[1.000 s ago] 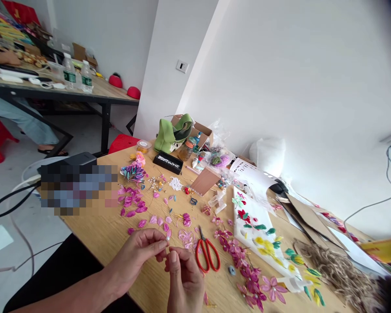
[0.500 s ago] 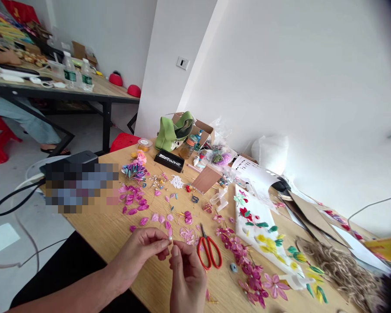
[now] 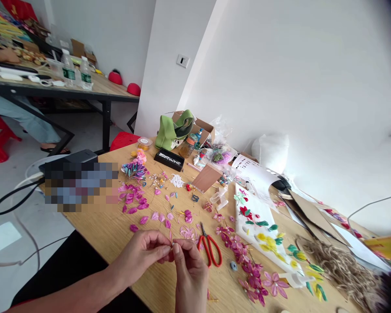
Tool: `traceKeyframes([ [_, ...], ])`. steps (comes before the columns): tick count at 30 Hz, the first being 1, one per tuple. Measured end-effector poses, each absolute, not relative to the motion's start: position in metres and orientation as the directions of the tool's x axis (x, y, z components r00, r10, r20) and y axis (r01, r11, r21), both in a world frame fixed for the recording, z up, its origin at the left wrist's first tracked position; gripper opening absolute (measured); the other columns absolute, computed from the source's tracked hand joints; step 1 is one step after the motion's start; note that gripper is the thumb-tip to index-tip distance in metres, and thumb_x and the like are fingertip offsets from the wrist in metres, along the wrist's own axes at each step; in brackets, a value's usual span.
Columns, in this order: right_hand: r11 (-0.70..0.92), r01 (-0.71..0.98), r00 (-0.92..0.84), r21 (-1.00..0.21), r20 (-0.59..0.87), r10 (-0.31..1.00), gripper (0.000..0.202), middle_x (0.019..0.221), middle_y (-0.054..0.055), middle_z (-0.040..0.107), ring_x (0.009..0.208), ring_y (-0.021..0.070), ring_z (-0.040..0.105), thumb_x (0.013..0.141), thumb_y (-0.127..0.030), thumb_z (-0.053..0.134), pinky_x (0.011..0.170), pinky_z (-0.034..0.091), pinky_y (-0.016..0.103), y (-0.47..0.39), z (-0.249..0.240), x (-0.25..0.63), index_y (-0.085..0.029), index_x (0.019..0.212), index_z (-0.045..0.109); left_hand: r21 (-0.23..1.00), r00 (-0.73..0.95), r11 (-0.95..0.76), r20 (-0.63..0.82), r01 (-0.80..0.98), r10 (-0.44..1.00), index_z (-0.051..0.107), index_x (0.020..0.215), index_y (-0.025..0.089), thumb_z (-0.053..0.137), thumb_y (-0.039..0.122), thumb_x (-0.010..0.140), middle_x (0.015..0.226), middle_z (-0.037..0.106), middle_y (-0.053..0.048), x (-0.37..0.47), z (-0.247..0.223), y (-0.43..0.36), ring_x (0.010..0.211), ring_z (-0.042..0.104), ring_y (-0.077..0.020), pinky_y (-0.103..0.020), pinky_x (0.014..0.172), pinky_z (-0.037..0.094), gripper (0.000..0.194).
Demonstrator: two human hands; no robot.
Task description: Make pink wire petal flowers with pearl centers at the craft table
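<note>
Over the wooden table's near edge, my left hand (image 3: pixel 149 248) pinches a slim pink petal (image 3: pixel 170 236) that points up between the fingertips. My right hand (image 3: pixel 189 265) meets it there, thumb and forefinger closed at the petal's base, where a tiny pale bead shows. Any wire below is hidden by the fingers. Just right of my right hand lie red-handled scissors (image 3: pixel 209 248). Loose magenta petals (image 3: pixel 133 200) are scattered beyond my left hand, with a bundle of pale pink loops (image 3: pixel 189 233) behind the fingertips. Finished-looking pink flowers (image 3: pixel 252 274) lie to the right.
A white foam board (image 3: pixel 247 204) carries red and yellow flowers. A brown fibre bundle (image 3: pixel 342 269) lies at the right. Farther back are a black tray (image 3: pixel 169 160), a green bag (image 3: pixel 174 130) and a jar (image 3: pixel 186 150). Another person sits at the far-left table (image 3: pixel 97 86).
My right hand has shifted slightly right and its fingers now close over the bead. The petal between the fingertips stands a little more upright. Things on the table stay put.
</note>
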State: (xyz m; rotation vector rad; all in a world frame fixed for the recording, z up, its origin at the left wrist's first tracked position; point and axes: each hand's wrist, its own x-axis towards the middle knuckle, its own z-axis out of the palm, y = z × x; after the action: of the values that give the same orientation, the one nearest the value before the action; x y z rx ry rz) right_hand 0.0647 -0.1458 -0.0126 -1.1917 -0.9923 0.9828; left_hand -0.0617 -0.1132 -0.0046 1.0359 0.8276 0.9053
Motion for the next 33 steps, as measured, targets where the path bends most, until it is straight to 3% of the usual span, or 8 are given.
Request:
traceKeyframes([
  [13,0.074,-0.147,0.155,-0.986,0.051,0.987,0.020,0.066,0.001,0.063,0.061,0.0143,0.058,0.084,-0.038,0.065,0.063,0.049,0.027,-0.145,-0.024,0.073,-0.017,0.083,0.068,0.940,0.430,0.267,-0.155,-0.213,0.889,0.068,0.070,0.010,0.069,0.042,0.074,0.065,0.062,-0.002,-0.062,0.002,-0.113,0.064,0.054,-0.0134,-0.026,0.065,0.043,0.032],
  [21,0.069,-0.207,0.188,-0.976,0.030,0.982,0.018,0.066,-0.001,0.062,0.059,0.0133,0.058,0.082,-0.035,0.068,0.061,0.049,0.026,-0.142,-0.029,0.072,-0.017,0.083,0.069,0.929,0.446,0.293,-0.168,-0.228,0.879,0.072,0.072,0.011,0.071,0.041,0.074,0.062,0.063,-0.002,-0.061,-0.005,-0.111,0.063,0.055,-0.0136,-0.026,0.065,0.044,0.030],
  [33,0.121,-0.160,0.294,-0.980,0.069,0.953,0.021,0.072,0.002,0.064,0.064,0.0149,0.058,0.077,-0.038,0.072,0.062,0.050,0.027,-0.143,-0.025,0.065,-0.018,0.084,0.072,0.976,0.406,0.120,-0.035,-0.184,0.913,0.067,0.070,0.012,0.063,0.041,0.081,0.065,0.061,-0.003,-0.062,-0.008,-0.111,0.065,0.052,-0.0137,-0.024,0.063,0.042,0.031],
])
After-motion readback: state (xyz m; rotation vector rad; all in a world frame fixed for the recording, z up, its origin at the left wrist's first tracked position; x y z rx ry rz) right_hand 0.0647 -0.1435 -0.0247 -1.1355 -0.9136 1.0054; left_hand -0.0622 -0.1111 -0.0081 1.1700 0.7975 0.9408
